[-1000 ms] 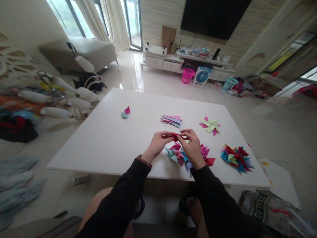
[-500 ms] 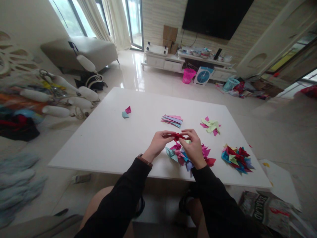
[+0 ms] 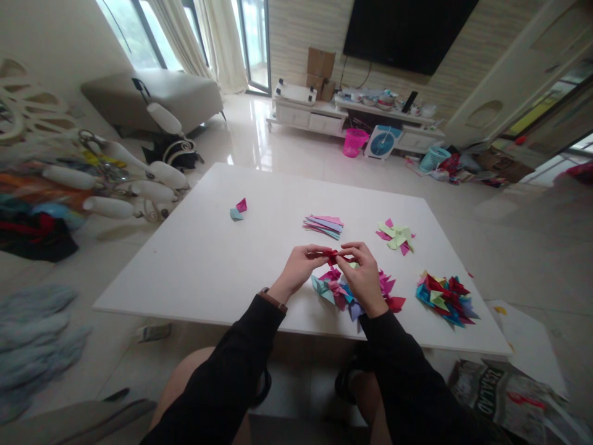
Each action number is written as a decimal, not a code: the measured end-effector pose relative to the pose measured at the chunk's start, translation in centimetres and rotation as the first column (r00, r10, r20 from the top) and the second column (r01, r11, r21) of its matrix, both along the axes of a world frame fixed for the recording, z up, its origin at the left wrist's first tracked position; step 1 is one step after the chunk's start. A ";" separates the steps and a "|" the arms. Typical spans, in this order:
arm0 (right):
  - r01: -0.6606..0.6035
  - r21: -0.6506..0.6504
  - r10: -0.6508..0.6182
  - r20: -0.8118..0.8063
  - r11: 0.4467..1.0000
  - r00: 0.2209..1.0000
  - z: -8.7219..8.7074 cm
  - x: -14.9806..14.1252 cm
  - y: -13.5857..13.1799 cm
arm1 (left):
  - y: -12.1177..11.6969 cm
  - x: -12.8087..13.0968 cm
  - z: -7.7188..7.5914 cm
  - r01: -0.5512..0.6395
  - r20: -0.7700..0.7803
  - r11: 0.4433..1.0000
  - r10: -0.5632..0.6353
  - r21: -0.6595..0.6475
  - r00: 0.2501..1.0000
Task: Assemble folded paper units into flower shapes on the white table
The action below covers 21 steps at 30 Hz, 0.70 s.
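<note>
Between my two hands, just above the table, is a small folded red paper piece (image 3: 332, 255). My left hand (image 3: 299, 268) pinches its left side with thumb and fingers; a brown band circles that wrist. My right hand (image 3: 361, 272) grips its right side, fingertips close to the left ones. Below the hands lies a pile of folded paper pieces (image 3: 330, 288) in pink, pale blue, purple and red, partly covered by my right hand. The exact shape of the red piece is hidden by my fingers.
Beyond my hands a stack of coloured paper strips (image 3: 324, 226) lies on the white table (image 3: 194, 272). A green and pink folded pinwheel shape (image 3: 397, 236) and a multicoloured folded pile (image 3: 445, 298) sit to the right. Two small folded pieces (image 3: 236, 214) lie far left.
Both hands keep hold of the red paper with only a slight shift of the fingers. The whole view has moved a little; the things on the table stay in place.
</note>
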State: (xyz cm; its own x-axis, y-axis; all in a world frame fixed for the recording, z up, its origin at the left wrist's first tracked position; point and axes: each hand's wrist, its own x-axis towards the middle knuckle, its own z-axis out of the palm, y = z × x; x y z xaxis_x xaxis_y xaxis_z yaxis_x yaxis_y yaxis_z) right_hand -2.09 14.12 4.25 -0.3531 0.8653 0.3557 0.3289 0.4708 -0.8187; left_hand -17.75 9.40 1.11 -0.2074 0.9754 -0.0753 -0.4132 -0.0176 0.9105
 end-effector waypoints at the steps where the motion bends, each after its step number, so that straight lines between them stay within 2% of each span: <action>1: 0.000 0.004 0.000 0.000 1.000 1.000 0.0 0.0 0.0 | 0.0 0.0 0.0 0.000 -0.002 1.000 0.000 0.001 1.000; 21: 0.008 0.010 -0.008 0.014 1.000 1.000 -0.1 0.0 0.0 | 0.0 0.1 0.3 0.004 -0.011 1.000 -0.004 -0.025 1.000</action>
